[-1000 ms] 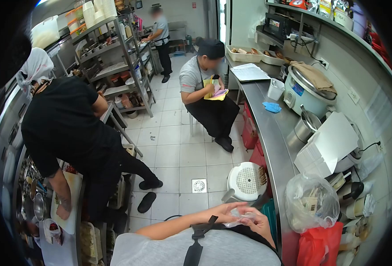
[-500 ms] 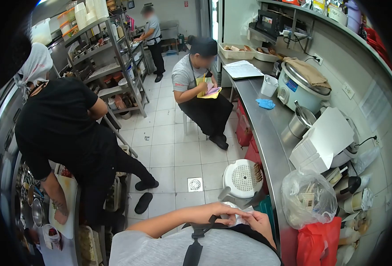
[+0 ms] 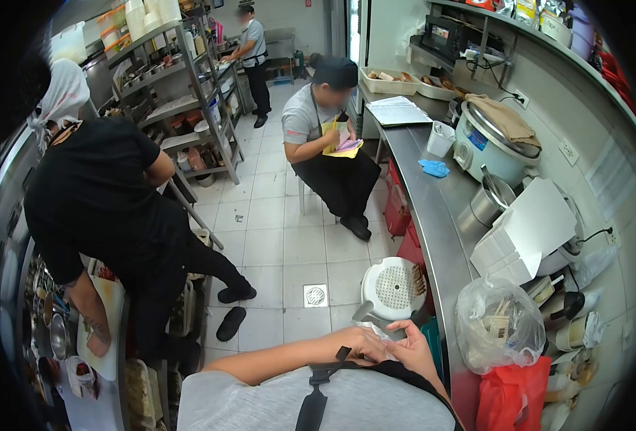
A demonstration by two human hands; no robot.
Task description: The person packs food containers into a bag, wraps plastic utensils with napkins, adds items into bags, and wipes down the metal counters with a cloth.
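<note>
Close to my body, my left hand (image 3: 361,344) is closed with curled fingers on a crumpled white sheet (image 3: 372,330), thin like tissue or plastic. Meeting it from the other side, my right hand (image 3: 413,350) has its thumb and fingers pinched at the sheet's edge, the index finger bent and raised. The fingers cover most of the sheet, so its kind is unclear. Just beyond my hands is a white stool (image 3: 390,289) with a perforated seat.
A steel counter (image 3: 430,208) runs along my right, with a clear plastic bag (image 3: 501,323), white boxes (image 3: 523,233) and a rice cooker (image 3: 490,147). A seated person (image 3: 318,144) writes on a pad. At left, another person (image 3: 102,194) bends over a cutting board (image 3: 106,323).
My right hand's index finger has lifted and bent, and its fingers have shifted on the white sheet. Less of the sheet shows now. My left hand has turned slightly, knuckles up.
</note>
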